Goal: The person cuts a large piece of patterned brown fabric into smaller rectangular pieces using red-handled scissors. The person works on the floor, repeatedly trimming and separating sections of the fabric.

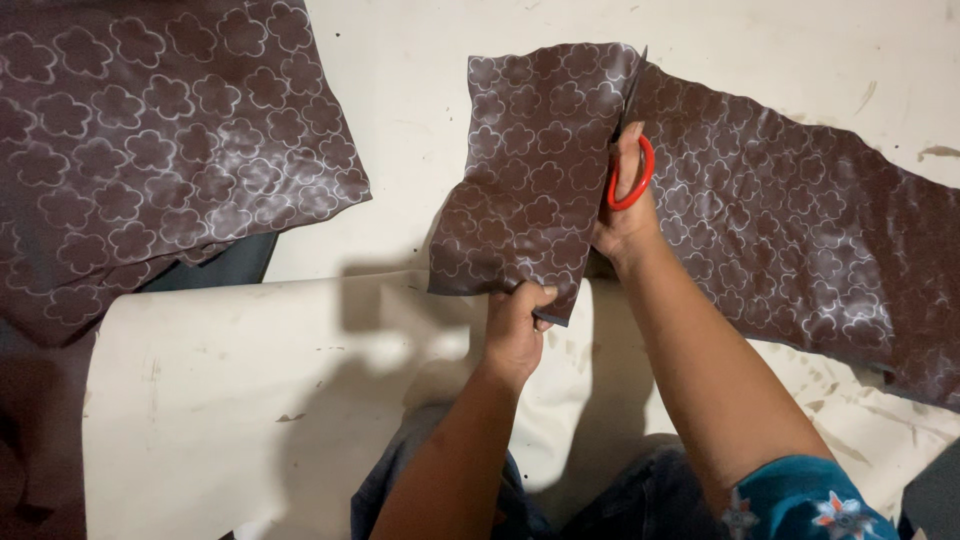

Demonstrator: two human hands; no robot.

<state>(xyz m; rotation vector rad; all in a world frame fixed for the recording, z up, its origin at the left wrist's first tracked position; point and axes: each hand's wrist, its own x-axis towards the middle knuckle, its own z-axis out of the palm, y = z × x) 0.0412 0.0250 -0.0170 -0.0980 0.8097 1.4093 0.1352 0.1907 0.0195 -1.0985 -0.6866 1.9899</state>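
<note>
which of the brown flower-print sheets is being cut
The flower-print sheet at upper right: scissors split it, left hand gripping its flap. The other sheet lies untouched.

The right hand point(628, 205) grips the scissors point(630, 150), whose blades point away from the person into the patterned sheet point(780, 220). Left of that grip hangs the sheet's cut flap point(530, 170), pinched at its near edge by the left hand point(515, 330). Right of the grip, the sheet lies on the floor point(420, 80). Far left lies a 2nd sheet point(150, 140), with a plain sheet point(250, 390) nearer the person
</note>
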